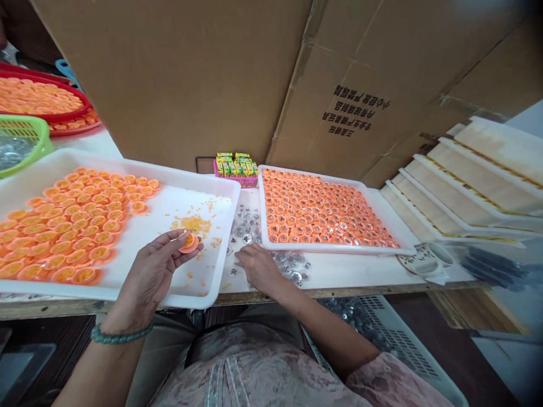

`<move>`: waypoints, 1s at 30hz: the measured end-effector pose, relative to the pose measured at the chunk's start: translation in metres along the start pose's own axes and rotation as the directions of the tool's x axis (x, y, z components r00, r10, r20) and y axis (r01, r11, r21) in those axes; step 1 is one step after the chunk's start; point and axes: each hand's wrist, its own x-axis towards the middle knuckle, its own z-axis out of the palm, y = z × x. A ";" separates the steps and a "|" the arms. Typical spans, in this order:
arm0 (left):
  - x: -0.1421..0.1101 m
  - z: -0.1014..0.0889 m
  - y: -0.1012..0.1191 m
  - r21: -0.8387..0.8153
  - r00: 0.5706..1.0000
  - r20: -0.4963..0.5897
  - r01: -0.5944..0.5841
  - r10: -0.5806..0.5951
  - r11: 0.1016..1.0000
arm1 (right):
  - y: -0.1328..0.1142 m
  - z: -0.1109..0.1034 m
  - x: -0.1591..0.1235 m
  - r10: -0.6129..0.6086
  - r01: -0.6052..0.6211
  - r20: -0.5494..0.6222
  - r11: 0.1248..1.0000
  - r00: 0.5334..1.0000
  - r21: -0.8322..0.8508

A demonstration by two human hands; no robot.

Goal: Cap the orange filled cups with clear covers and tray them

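Note:
My left hand (159, 260) is closed around a small orange cup (189, 243) with yellow bits inside, over the right part of a white tray (178, 198). Many similar filled orange cups (76, 226) lie in that tray's left part, and loose yellow bits (193, 225) are scattered below my hand. On the table between two trays, my right hand (258, 265) has its fingers drawn together among small clear discs (248, 226) with dark prints. Whatever its fingertips pinch, if anything, is hidden. More clear discs (292, 265) lie beside that wrist.
A second white tray (335, 249) holds rows of orange cups with clear printed tops. Behind stand a pink basket (248, 182) of small yellow-green packs and tall cardboard (190, 79). Stacked trays (458, 192) and a tape roll (424, 263) are at right; a green basket (38, 133) at left.

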 end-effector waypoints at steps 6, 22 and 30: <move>0.001 0.001 0.001 0.009 1.000 -0.017 0.010 -0.009 1.000 | -0.007 0.021 0.038 0.068 -0.068 0.022 0.998 0.997 -0.002; -0.001 0.000 0.000 -0.018 1.000 0.013 -0.003 0.003 1.000 | -0.009 0.008 -0.014 0.098 -0.084 -0.063 0.979 0.993 0.185; -0.001 0.001 0.000 -0.017 1.000 -0.007 -0.005 0.005 1.000 | -0.012 -0.002 -0.019 0.101 -0.096 -0.027 0.982 0.994 0.164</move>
